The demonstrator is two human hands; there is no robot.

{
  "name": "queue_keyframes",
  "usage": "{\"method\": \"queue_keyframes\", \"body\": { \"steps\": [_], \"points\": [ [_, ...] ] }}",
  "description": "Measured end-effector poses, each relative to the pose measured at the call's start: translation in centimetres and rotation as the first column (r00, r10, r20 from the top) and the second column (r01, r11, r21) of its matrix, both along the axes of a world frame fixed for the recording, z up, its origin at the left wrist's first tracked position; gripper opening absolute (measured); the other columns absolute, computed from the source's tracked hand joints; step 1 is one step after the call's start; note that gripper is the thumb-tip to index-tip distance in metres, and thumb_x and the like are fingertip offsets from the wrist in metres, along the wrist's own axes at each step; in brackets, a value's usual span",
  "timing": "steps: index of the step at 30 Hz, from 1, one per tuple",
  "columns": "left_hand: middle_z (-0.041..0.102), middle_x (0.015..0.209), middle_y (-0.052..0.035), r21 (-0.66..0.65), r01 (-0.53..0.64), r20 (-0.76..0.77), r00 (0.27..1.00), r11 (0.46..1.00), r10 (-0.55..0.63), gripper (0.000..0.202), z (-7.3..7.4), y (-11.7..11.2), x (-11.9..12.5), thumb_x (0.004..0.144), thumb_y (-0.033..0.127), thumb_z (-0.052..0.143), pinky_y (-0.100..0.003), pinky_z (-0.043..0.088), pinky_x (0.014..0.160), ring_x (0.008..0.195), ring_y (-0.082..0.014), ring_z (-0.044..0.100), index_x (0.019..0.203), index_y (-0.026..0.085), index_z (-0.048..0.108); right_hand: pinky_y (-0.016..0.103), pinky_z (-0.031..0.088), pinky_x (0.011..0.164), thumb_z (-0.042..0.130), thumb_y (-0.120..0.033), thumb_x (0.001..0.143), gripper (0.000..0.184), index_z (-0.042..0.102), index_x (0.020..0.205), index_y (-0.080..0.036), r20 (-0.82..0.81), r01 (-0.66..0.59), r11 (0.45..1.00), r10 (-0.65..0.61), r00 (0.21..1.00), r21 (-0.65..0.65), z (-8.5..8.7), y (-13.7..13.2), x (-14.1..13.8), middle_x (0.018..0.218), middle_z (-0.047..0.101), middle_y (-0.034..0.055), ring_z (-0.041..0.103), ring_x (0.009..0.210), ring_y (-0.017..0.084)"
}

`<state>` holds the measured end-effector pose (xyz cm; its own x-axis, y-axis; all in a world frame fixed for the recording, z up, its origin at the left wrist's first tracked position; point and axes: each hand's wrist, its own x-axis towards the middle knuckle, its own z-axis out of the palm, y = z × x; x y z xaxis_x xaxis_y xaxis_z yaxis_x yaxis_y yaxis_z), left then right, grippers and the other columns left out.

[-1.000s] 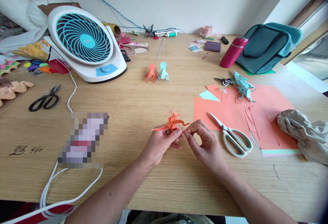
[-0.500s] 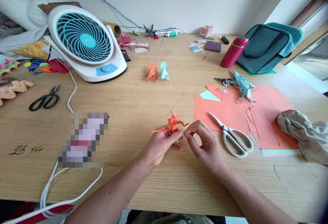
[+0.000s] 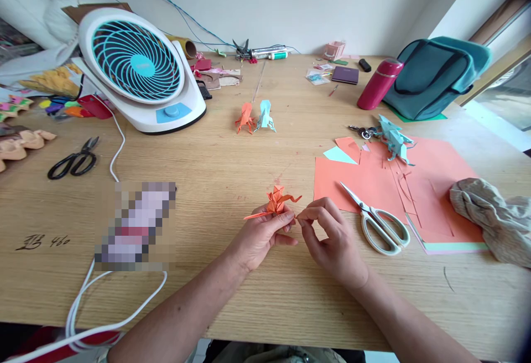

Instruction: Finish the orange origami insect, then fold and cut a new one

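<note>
Orange paper figure (image 3: 275, 201) held over the desk (image 3: 232, 175), pinched between thumb and fingers of the left hand (image 3: 256, 238). A thin limb (image 3: 296, 217) of it nipped by the fingertips of the right hand (image 3: 334, 241). Tearing or a lost crease could be caused by too hard a pull. Teal bag (image 3: 427, 83), magenta flask (image 3: 378, 86): contents hidden. Bluish bits (image 3: 317, 77) seen in clear packet (image 3: 312, 73).

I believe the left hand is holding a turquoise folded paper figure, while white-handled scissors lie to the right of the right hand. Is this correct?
Not quite: the head view shows the left hand holding an orange folded paper figure, not a turquoise one.
</note>
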<state>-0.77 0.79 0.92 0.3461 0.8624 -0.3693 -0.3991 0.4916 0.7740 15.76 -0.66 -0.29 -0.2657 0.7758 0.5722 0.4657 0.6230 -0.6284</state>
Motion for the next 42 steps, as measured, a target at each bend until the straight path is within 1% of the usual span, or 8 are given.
{"method": "queue_keyframes", "body": {
  "steps": [10, 14, 18, 20, 23, 30, 37, 42],
  "points": [
    [0.053, 0.072, 0.0022, 0.023, -0.041, -0.081, 0.996, 0.999, 0.043, 0.044, 0.1, -0.1, 0.2, 0.061, 0.047, 0.090, -0.015, 0.048, 0.048, 0.063, -0.0078, 0.041, 0.076, 0.015, 0.063, 0.032, 0.048, 0.069, 0.053, -0.004, 0.091, 0.019, 0.056, 0.096, -0.022, 0.021, 0.012, 1.000, -0.012, 1.000, 0.026, 0.1, -0.2, 0.2, 0.088, 0.055, 0.0046, 0.056, 0.081, 0.018],
    [0.051, 0.072, 0.0028, 0.058, -0.065, -0.121, 0.990, 0.996, 0.071, 0.041, 0.1, -0.2, 0.1, 0.065, 0.047, 0.088, -0.015, 0.047, 0.049, 0.065, -0.0081, 0.043, 0.077, 0.016, 0.063, 0.030, 0.043, 0.068, 0.054, -0.018, 0.096, 0.012, 0.055, 0.085, -0.021, -0.097, 0.049, 0.985, -0.065, 0.993, -0.165, 0.4, -0.1, 0.3, 0.082, 0.055, 0.0024, 0.053, 0.077, 0.016],
    [0.053, 0.075, 0.0018, 0.189, -0.024, -0.141, 0.989, 0.982, 0.051, 0.031, -0.3, -0.2, 0.0, 0.078, 0.044, 0.080, -0.014, 0.044, 0.053, 0.070, -0.0087, 0.048, 0.078, 0.017, 0.065, 0.028, 0.038, 0.063, 0.054, -0.046, 0.097, 0.033, 0.056, 0.077, -0.020, -0.287, -0.107, 0.796, -0.087, 0.954, -0.596, 0.4, 0.5, 0.4, 0.074, 0.052, 0.0004, 0.047, 0.070, 0.014],
    [0.058, 0.079, 0.0003, 0.253, -0.005, -0.148, 0.988, 0.967, 0.044, 0.028, -0.6, -0.2, 0.0, 0.082, 0.043, 0.076, -0.014, 0.043, 0.053, 0.073, -0.0096, 0.052, 0.080, 0.017, 0.066, 0.027, 0.036, 0.062, 0.061, -0.053, 0.091, 0.038, 0.059, 0.077, -0.019, -0.372, -0.211, 0.689, -0.091, 0.924, -0.694, 0.3, 0.8, 0.4, 0.071, 0.051, -0.0005, 0.044, 0.069, 0.014],
    [0.060, 0.081, -0.0003, 0.296, 0.016, -0.173, 0.984, 0.955, 0.037, 0.026, -0.9, -0.2, 0.0, 0.085, 0.043, 0.073, -0.016, 0.043, 0.054, 0.073, -0.0100, 0.052, 0.082, 0.018, 0.067, 0.025, 0.035, 0.062, 0.073, -0.056, 0.081, 0.040, 0.061, 0.073, -0.018, -0.452, -0.288, 0.622, -0.119, 0.884, -0.728, 0.3, 1.0, 0.3, 0.068, 0.051, -0.0018, 0.041, 0.066, 0.012],
    [0.050, 0.072, 0.0016, 0.350, 0.051, -0.227, 0.973, 0.935, 0.032, 0.033, -0.8, -0.2, 0.2, 0.088, 0.046, 0.068, -0.019, 0.041, 0.053, 0.065, -0.0093, 0.045, 0.076, 0.016, 0.060, 0.026, 0.039, 0.065, 0.075, -0.057, 0.079, 0.041, 0.063, 0.069, -0.019, -0.518, -0.354, 0.611, -0.108, 0.849, -0.708, 0.4, 0.9, 0.1, 0.065, 0.055, -0.0017, 0.047, 0.065, 0.013],
    [0.042, 0.067, 0.0037, 0.339, 0.087, -0.236, 0.972, 0.937, -0.004, 0.039, -0.8, -0.2, 0.2, 0.088, 0.052, 0.066, -0.020, 0.042, 0.054, 0.062, -0.0089, 0.041, 0.074, 0.016, 0.055, 0.031, 0.043, 0.075, 0.071, -0.047, 0.087, 0.029, 0.064, 0.077, -0.021, -0.641, -0.545, 0.536, 0.009, 0.768, -0.645, 0.3, 0.9, -0.1, 0.065, 0.058, -0.0018, 0.052, 0.065, 0.015],
    [0.046, 0.069, 0.0024, 0.221, 0.030, -0.161, 0.987, 0.975, 0.006, 0.037, -0.8, -0.2, 0.2, 0.079, 0.052, 0.076, -0.019, 0.045, 0.051, 0.064, -0.0103, 0.043, 0.083, 0.016, 0.064, 0.026, 0.036, 0.066, 0.067, -0.051, 0.089, 0.037, 0.058, 0.070, -0.020, -0.574, -0.338, 0.649, -0.187, 0.797, -0.681, -0.3, 1.2, 0.8, 0.068, 0.052, -0.0025, 0.045, 0.067, 0.012]
  ]
}}
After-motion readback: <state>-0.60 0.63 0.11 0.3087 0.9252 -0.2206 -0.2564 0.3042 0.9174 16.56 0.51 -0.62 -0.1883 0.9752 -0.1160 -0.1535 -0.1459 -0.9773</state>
